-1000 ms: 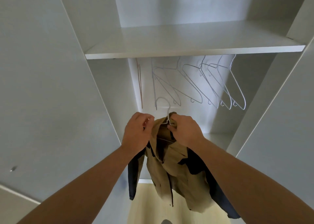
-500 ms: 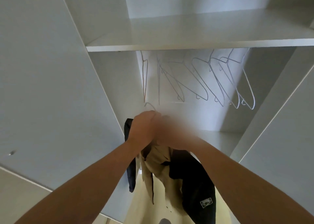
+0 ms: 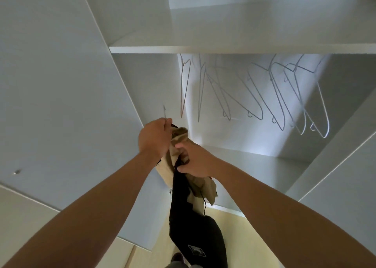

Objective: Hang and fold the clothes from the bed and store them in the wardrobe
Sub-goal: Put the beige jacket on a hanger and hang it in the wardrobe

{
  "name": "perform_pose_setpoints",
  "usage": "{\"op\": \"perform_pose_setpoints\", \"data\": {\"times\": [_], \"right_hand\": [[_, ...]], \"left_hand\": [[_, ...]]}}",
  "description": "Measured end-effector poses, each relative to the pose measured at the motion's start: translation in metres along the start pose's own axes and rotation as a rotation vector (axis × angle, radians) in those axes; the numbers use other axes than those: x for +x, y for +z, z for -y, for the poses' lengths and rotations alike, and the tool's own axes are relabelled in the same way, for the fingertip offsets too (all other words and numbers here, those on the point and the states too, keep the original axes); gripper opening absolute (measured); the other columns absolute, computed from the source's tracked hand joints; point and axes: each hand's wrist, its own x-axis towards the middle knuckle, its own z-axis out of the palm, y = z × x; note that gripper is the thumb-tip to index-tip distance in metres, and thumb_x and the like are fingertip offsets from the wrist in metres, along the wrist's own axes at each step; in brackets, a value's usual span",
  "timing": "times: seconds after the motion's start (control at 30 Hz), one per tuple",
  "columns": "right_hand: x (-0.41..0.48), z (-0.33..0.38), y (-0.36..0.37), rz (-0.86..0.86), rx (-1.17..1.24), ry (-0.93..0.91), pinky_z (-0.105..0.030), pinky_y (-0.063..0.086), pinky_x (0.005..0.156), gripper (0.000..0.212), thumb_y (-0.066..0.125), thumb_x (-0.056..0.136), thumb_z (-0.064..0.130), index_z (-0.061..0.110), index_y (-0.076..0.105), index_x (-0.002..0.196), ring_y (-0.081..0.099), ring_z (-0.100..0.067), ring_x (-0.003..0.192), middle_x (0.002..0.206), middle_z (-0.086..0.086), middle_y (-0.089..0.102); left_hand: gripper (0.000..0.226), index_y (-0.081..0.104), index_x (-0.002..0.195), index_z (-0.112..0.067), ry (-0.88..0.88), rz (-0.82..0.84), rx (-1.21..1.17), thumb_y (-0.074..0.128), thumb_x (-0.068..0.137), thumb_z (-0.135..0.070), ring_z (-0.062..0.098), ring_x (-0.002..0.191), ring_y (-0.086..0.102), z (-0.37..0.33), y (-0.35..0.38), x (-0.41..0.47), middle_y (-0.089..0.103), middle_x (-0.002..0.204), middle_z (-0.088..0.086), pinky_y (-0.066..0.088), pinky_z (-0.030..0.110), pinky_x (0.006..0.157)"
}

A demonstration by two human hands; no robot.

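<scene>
White wardrobe (image 3: 61,84) panels filled the view, a shelf (image 3: 223,49) running across above a row of bare hangers (image 3: 254,92). No garment hung beneath that shelf yet, so by my reckoning the job was still at the hanging stage; the bed was out of sight. Left hand (image 3: 155,138) was up by the wardrobe's left wall, fingers pinched shut on the wire hanger (image 3: 164,113) poking above the fist. Just right and lower, the right hand (image 3: 193,161) was clenched on the jacket (image 3: 189,216), bunching tan cloth at the collar, while the dark part dangled toward the floor.
</scene>
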Motion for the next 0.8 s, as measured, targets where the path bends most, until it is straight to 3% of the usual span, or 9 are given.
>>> {"op": "perform_pose_setpoints", "data": {"times": [0.1,0.27,0.43,0.53,0.67,0.8], "right_hand": [[0.024,0.002,0.003,-0.002,-0.06,-0.001,-0.032,0.048,0.095,0.066,0.072,0.087,0.028,0.026,0.041,0.144,0.057,-0.015,0.107,0.122,0.004,0.058],[0.069,-0.002,0.004,0.046,-0.09,0.044,-0.035,0.049,0.098,0.054,0.067,0.092,0.028,0.023,0.047,0.141,0.059,-0.016,0.109,0.115,0.005,0.062],[0.127,0.004,-0.01,-0.241,-0.169,0.076,-0.042,0.058,0.081,0.025,0.053,0.097,0.017,0.015,0.052,0.122,0.062,-0.018,0.084,0.097,0.0,0.062],[0.164,0.011,-0.029,-0.374,-0.125,0.109,-0.038,0.059,0.077,0.039,0.062,0.09,0.014,0.021,0.047,0.125,0.061,-0.017,0.087,0.109,0.0,0.056],[0.214,0.014,-0.059,-0.46,-0.123,0.192,-0.027,0.049,0.063,0.051,0.061,0.091,0.014,0.029,0.044,0.137,0.06,-0.018,0.084,0.132,-0.005,0.042],[0.253,0.007,-0.075,-0.318,-0.25,0.324,-0.036,0.055,0.08,0.053,0.059,0.095,0.027,0.032,0.041,0.145,0.061,-0.028,0.1,0.139,-0.008,0.034]], "left_hand": [[0.042,0.07,0.101,-0.016,-0.091,0.016,-0.013,0.037,0.107,-0.041,0.025,0.085,0.066,0.007,0.007,0.025,0.071,0.089,0.003,0.055,0.039,0.082],[0.036,0.069,0.103,-0.009,-0.141,0.044,-0.021,0.039,0.108,-0.03,0.026,0.089,0.065,0.026,0.028,0.078,0.07,0.096,0.009,0.051,0.035,0.078],[0.036,0.067,0.104,-0.006,-0.035,0.102,0.048,0.037,0.109,-0.026,0.023,0.088,0.065,0.051,0.057,0.129,0.068,0.096,0.009,0.049,0.032,0.077],[0.032,0.066,0.106,-0.006,-0.018,0.127,0.139,0.037,0.108,-0.021,0.023,0.094,0.065,0.066,0.072,0.163,0.067,0.101,0.008,0.045,0.026,0.076],[0.023,0.065,0.106,0.001,-0.038,0.132,0.021,0.044,0.103,-0.009,0.036,0.101,0.062,0.075,0.082,0.21,0.067,0.108,0.021,0.043,0.035,0.078],[0.026,0.061,0.114,-0.001,-0.089,0.134,-0.066,0.041,0.106,-0.014,0.037,0.11,0.061,0.072,0.088,0.253,0.065,0.117,0.021,0.044,0.034,0.088]]}}
